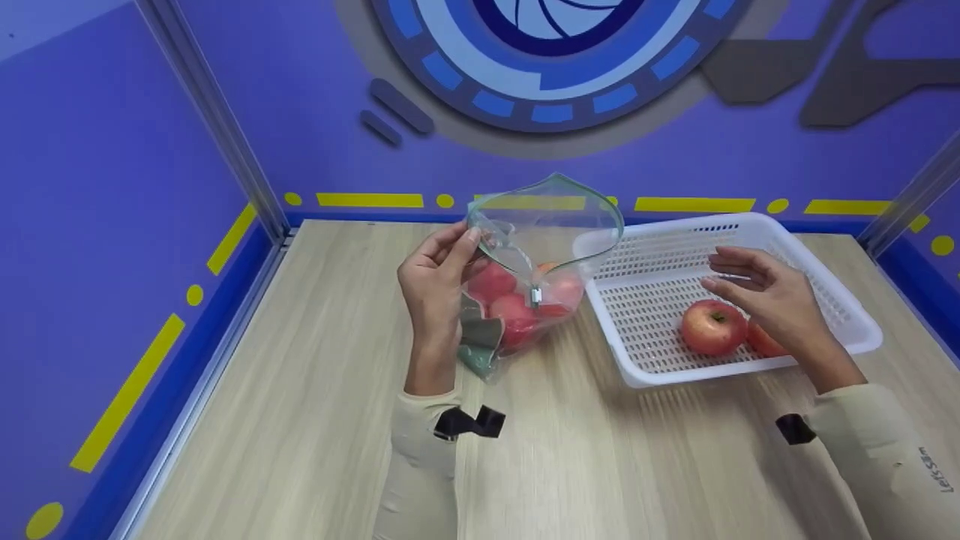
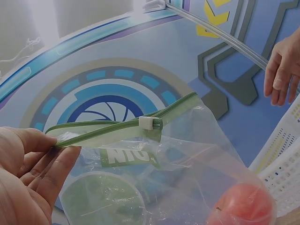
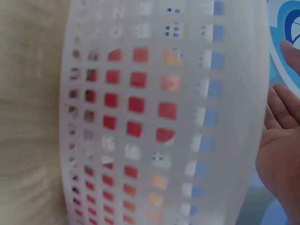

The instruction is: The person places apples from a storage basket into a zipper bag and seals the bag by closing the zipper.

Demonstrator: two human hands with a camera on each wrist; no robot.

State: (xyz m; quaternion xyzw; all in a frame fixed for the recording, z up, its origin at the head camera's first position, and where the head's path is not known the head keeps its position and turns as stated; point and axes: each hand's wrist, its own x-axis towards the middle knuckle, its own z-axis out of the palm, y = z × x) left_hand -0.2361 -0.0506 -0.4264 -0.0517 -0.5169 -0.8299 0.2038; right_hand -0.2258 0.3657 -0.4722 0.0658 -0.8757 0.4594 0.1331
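Note:
My left hand point(image 1: 442, 281) pinches the rim of a clear zip bag point(image 1: 551, 240) between thumb and fingers. Its green-edged mouth gapes, and a white slider point(image 2: 146, 123) sits on the zip in the left wrist view. Several red apples point(image 1: 514, 315) lie in the bottom of the bag. To the right, my right hand point(image 1: 772, 296) hovers over a white plastic basket point(image 1: 637, 367), fingers loosely bent and holding nothing. Beneath it, one red apple point(image 1: 714, 328) sits in the basket beside another apple point(image 1: 763, 341), which the hand partly covers.
A pale wooden table point(image 1: 315, 360) carries the bag and the basket. Blue printed panels point(image 1: 315, 97) stand behind and at both sides, joined by metal corner posts point(image 1: 217, 112). Through the basket's slotted wall point(image 3: 225, 117), the right wrist view shows red apples.

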